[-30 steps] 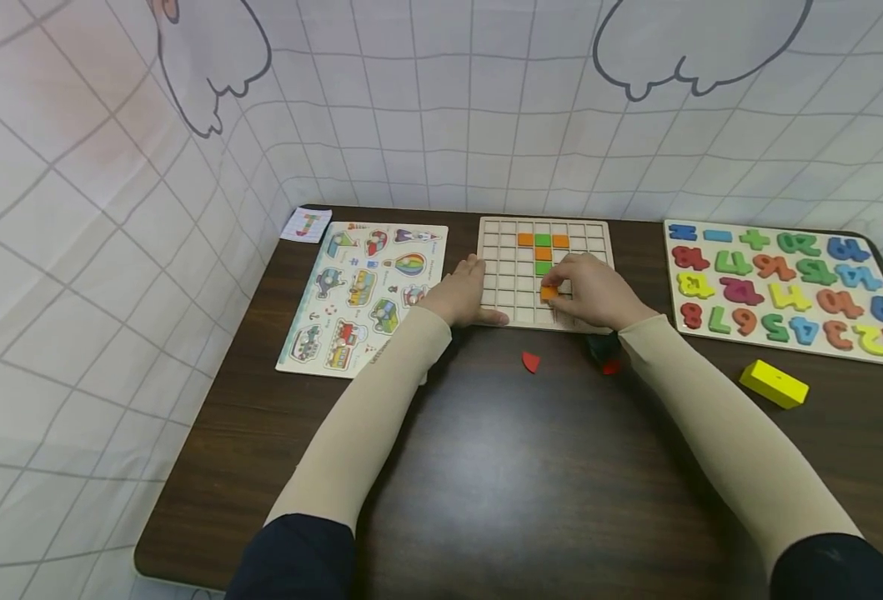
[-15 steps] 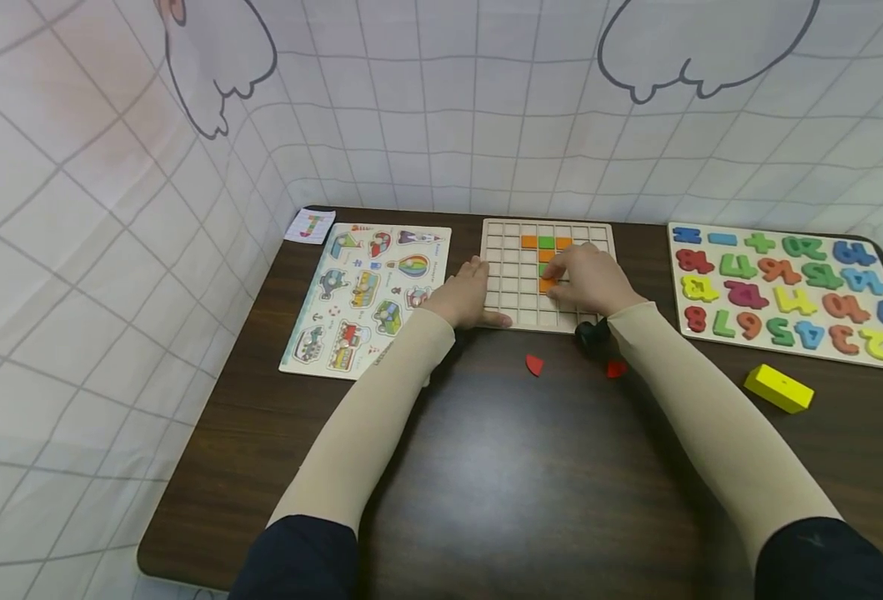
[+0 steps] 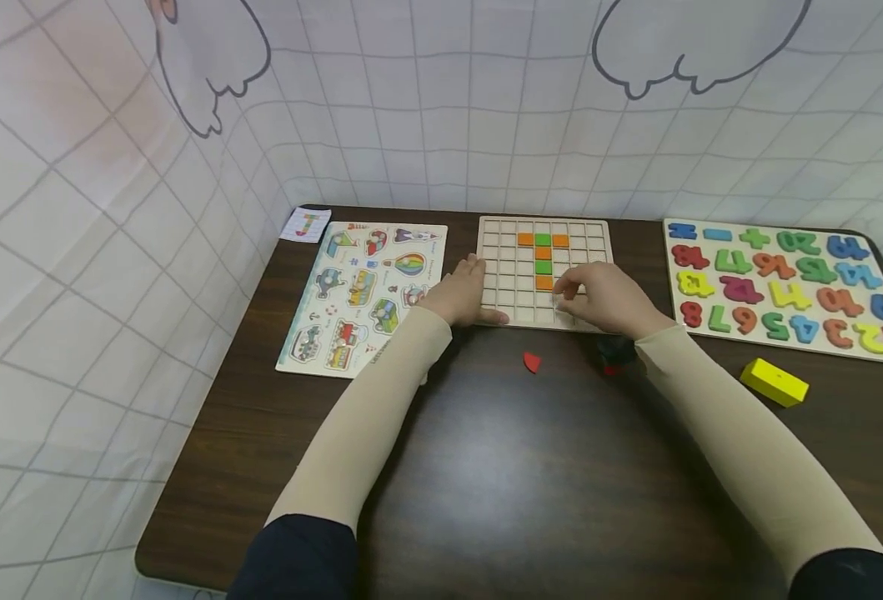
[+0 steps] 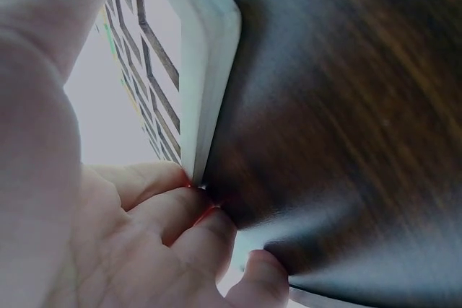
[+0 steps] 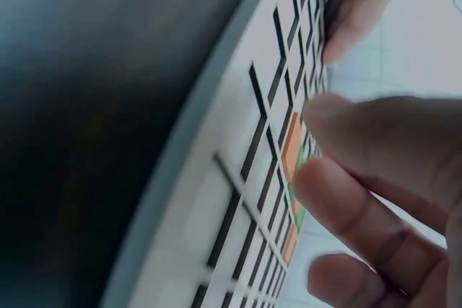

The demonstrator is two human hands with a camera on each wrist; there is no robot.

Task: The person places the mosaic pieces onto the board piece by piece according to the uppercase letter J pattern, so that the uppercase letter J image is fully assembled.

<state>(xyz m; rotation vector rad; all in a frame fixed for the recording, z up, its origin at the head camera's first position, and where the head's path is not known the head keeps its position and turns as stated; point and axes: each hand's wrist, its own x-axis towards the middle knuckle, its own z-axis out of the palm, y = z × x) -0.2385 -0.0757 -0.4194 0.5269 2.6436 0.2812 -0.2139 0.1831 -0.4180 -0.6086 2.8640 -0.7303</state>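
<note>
A pale wooden grid board (image 3: 509, 283) lies at the back middle of the table, with orange and green square tiles in a T shape. At the T's near end sits an orange tile (image 3: 544, 283). My right hand (image 3: 606, 296) hovers just right of that tile, fingers bent loosely; the right wrist view shows a gap between thumb (image 5: 332, 117) and forefinger, with nothing in it. At the board's near left corner rests my left hand (image 3: 459, 296), its fingers along the left edge and its thumb (image 3: 494, 317) by the front edge.
A picture puzzle board (image 3: 321, 312) and a small card (image 3: 306, 225) lie to the left. A number puzzle board (image 3: 719, 287) and a yellow block (image 3: 775, 382) are on the right. Red pieces lie in front of the grid, including a red wedge (image 3: 532, 362).
My right hand slid the orange tile up under the lower green one, let go of it and drew back to the right. The left hand has stayed in place.
</note>
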